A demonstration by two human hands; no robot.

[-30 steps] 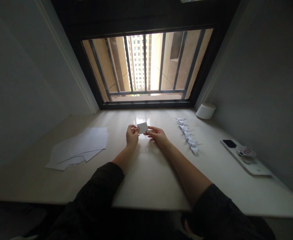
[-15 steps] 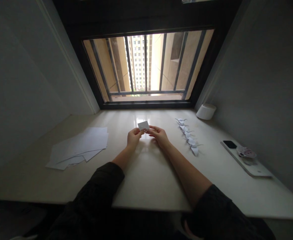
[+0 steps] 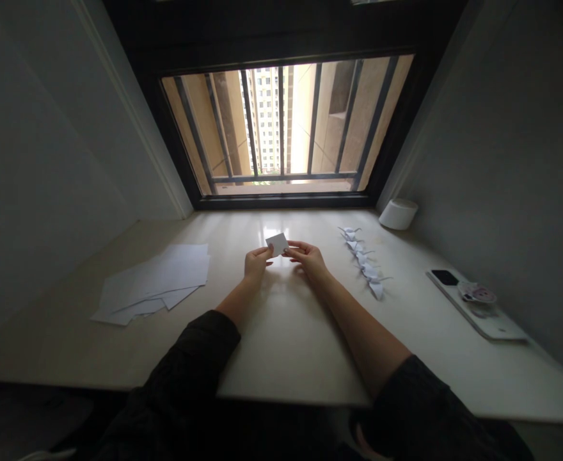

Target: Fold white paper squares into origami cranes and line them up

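A small square of folded white paper is held up between both hands over the middle of the pale counter. My left hand pinches its lower left edge, thumb in front. On the lower right, my right hand grips the same paper between thumb and fingers. To the right of my hands stands a row of several folded paper cranes, running from the window side toward me.
Loose white paper sheets lie overlapping on the left of the counter. A phone with a round grip on its back lies at the right. A white cylindrical object stands by the right wall, near the barred window.
My left thumb and fingers have shifted to the left along the paper's edge. The paper has turned slightly. My right hand keeps its hold.
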